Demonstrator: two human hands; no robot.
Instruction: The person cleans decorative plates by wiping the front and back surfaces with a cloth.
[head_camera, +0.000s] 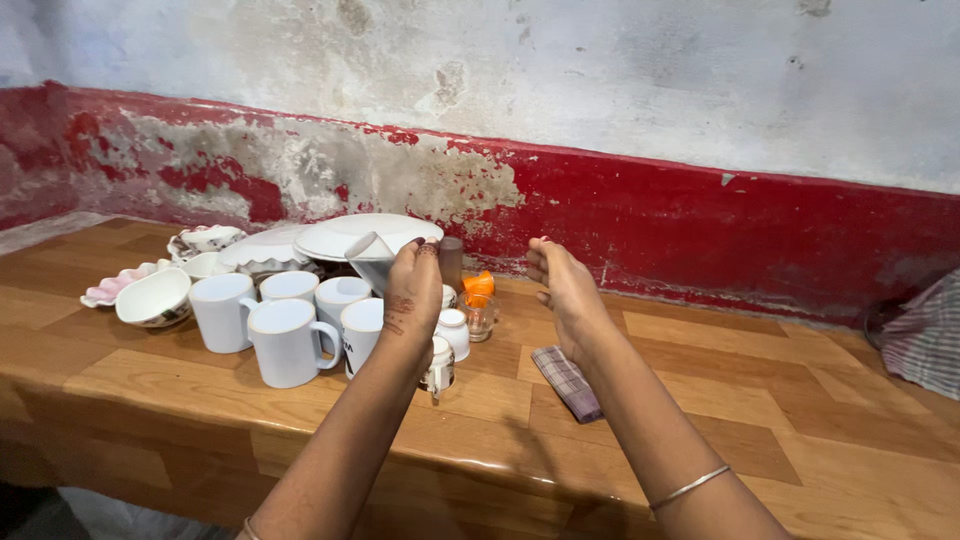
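White cup: a small mug (368, 258), tipped up in the air over the crockery cluster, above the row of white mugs (285, 335).
Left hand (413, 290): fingers wrapped shut round the mug's lower part.
Right hand (565, 285): open and holding nothing, just hovering near the checked cloth (567, 380).
Risk: honestly, if that one-handed hold slips, it'd drop straight onto the plates (360, 233) and chip something.
Pointing: mouth faces up and left, long axis tilted, base toward the palm.
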